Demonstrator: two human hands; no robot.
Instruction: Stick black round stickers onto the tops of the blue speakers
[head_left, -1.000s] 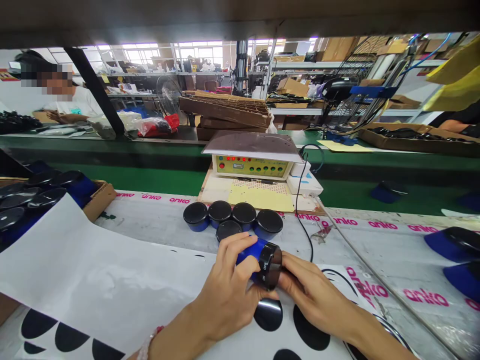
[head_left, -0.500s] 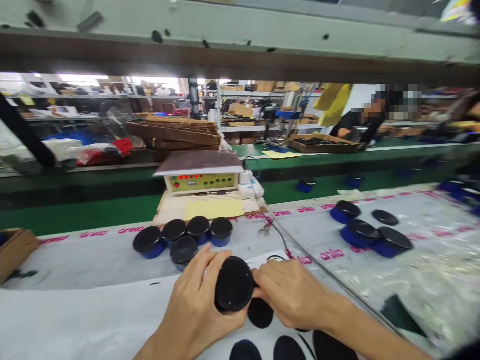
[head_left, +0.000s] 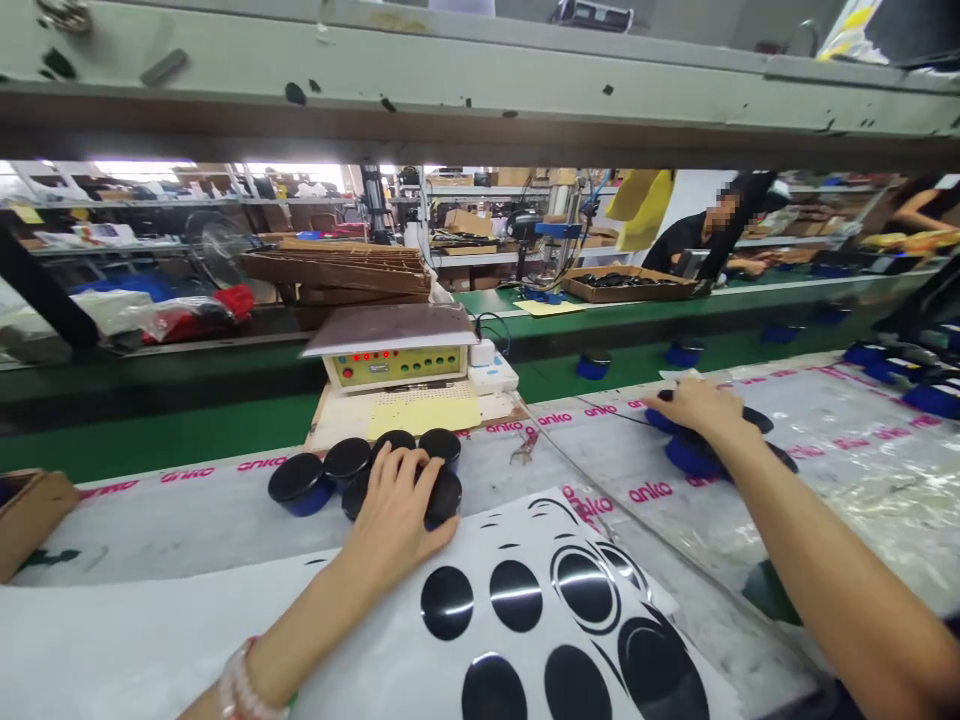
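Toward the table's (head_left: 172, 525) far edge stands a cluster of cups (head_left: 300, 485); beside it my left hand (head_left: 401, 500) curls round the near cup (head_left: 448, 495). It looks light, stiff and slick, best held by its side wall. Further right, my right hand (head_left: 701, 405) covers another cup (head_left: 660, 419); whether it pinches, I can't tell. Half a second ago my hands met at one cup; now they're well apart.

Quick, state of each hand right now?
Left hand: partly curled at a black-topped blue unit; whether gripping cannot be told.
Right hand: over another blue unit; grip cannot be told.
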